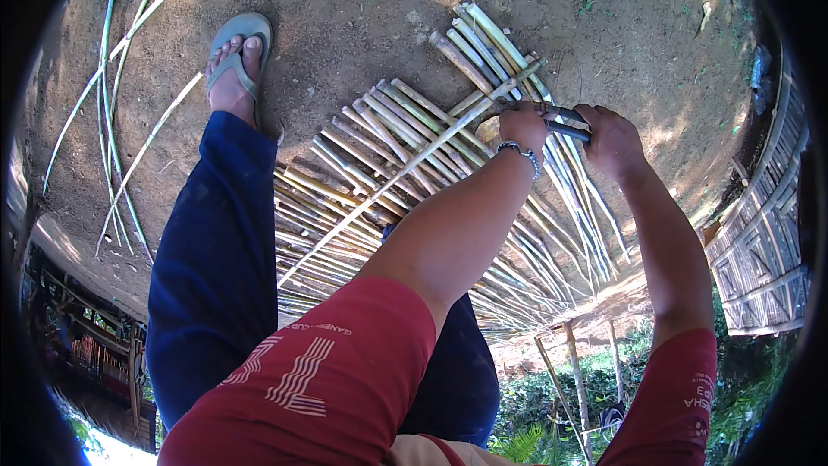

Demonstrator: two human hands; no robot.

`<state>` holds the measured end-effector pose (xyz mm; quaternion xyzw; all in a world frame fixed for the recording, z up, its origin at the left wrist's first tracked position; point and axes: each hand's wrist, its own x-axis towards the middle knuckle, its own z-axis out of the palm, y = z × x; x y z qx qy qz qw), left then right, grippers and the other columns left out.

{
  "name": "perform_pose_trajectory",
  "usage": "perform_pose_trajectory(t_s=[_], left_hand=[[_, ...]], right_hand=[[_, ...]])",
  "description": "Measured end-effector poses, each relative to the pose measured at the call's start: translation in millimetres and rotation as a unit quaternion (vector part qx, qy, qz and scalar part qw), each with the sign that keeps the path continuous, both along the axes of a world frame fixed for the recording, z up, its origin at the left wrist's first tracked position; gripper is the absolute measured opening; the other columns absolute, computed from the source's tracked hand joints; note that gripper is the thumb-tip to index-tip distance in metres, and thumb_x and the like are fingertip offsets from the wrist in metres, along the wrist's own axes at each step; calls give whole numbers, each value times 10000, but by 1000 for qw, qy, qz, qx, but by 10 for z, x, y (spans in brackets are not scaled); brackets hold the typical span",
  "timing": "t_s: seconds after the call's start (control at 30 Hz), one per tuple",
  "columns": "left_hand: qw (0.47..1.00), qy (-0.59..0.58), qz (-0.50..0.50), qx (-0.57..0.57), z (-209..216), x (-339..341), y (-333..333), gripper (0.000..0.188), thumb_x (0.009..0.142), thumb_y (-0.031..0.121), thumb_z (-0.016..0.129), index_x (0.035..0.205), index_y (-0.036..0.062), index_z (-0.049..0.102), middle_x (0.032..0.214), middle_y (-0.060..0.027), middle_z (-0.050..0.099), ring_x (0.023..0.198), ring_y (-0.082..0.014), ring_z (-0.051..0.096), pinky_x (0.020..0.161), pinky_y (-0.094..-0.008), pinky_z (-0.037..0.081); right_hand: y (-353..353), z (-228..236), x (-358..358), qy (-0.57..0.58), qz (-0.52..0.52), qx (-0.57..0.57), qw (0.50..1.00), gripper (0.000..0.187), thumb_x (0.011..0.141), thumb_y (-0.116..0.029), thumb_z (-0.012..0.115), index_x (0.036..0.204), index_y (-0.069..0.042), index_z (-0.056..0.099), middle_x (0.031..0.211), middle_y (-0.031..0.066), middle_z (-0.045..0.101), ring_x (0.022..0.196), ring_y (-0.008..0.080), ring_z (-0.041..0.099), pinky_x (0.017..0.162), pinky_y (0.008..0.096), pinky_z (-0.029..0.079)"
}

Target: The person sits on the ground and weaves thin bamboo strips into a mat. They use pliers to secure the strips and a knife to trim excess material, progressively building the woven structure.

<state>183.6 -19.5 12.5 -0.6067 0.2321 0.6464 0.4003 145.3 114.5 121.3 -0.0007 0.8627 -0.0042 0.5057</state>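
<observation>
My right hand (611, 143) is closed around the two dark handles of a pincer-like tool (567, 122); its jaws are hard to make out behind my left hand. My left hand (523, 127), with a beaded bracelet on the wrist, is closed at the tool's far end, beside the crosspiece. What its fingers grip is hidden. Below it lies a row of bamboo poles (405, 125), side by side like a panel. One long thin crosspiece (379, 192) runs diagonally over them and reaches the end near my hands.
My left foot in a grey-green flip-flop (262, 32) stands on bare earth left of the poles. Long loose bamboo strips (105, 95) lie at the far left. A woven bamboo fence (763, 267) stands at the right. Upright posts (576, 380) and greenery are at the lower right.
</observation>
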Motion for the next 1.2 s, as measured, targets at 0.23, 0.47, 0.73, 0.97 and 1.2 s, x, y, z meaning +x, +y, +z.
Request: perform_pose_trajectory(t_s=[0.23,0.47,0.73,0.97,1.2], left_hand=[[995,52,-89,-18,51,101,-159,447,1051,392,518,1133,-44,573,1015,-135,708,904,-204,702,762,-363,576],[1000,-5,-15,-5,201,9,-314,272,979,304,634,943,37,593,841,-72,655,715,-196,671,634,-356,534],[992,-24,-113,-51,-38,100,-14,150,945,144,550,839,44,584,773,-79,638,651,-188,649,517,-314,478],[725,199,-654,-87,-340,196,185,287,947,241,641,1106,6,594,955,-132,716,892,-206,708,672,-309,545],[978,-49,-192,-72,-74,-132,155,296,1038,277,534,1103,-2,609,982,-80,717,891,-188,692,739,-323,523]], right_hand=[[-115,96,235,-247,-400,-78,879,320,935,-211,668,1228,-92,619,862,95,648,814,228,640,747,359,495],[-329,255,392,-399,-737,-184,513,326,1029,-287,558,1207,-18,609,766,49,591,642,137,571,537,279,422],[-737,791,90,-77,-88,43,992,786,741,-250,850,1390,-18,471,961,145,654,945,270,692,768,427,536],[-402,229,465,102,75,106,986,346,896,-110,553,1239,-65,539,964,112,621,895,285,660,839,439,482],[-208,108,-11,-68,28,72,995,318,874,-93,580,1190,-82,540,1021,182,661,941,355,698,834,450,556]])
